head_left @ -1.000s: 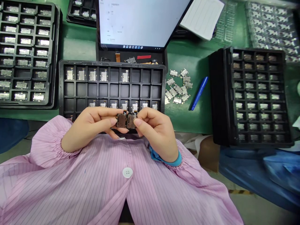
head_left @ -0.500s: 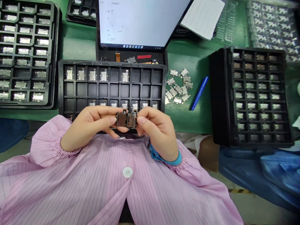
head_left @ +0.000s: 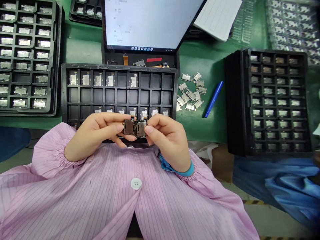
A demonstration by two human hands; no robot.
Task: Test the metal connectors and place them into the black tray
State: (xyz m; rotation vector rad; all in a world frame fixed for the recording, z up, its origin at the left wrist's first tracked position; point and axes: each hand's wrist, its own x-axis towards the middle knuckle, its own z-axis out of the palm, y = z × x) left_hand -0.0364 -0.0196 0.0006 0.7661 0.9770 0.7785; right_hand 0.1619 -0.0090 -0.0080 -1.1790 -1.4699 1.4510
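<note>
Two small circuit-board modules with metal shields are held side by side over the near edge of a black compartment tray (head_left: 120,67). My left hand (head_left: 100,130) pinches the left, darker module (head_left: 128,127) between thumb and fingers. The right module (head_left: 141,129), greyer and shinier, is pinched by my right hand (head_left: 167,138), which has a blue band at its wrist. The modules' inner edges are close together; whether they touch, I cannot tell. Beneath my hands, the tray holds several similar modules in its top and third rows. My hands hide its lower part.
A loose pile of silver modules (head_left: 190,96) and a blue pen (head_left: 213,99) lie right of the tray. Stacks of filled black trays stand left (head_left: 56,63) and right (head_left: 246,100). Behind is a screen (head_left: 147,26), with paper (head_left: 218,18) beside it.
The right module and my right fingertips have shifted very slightly. Both hands keep their pinch, and the view has moved a little.
</note>
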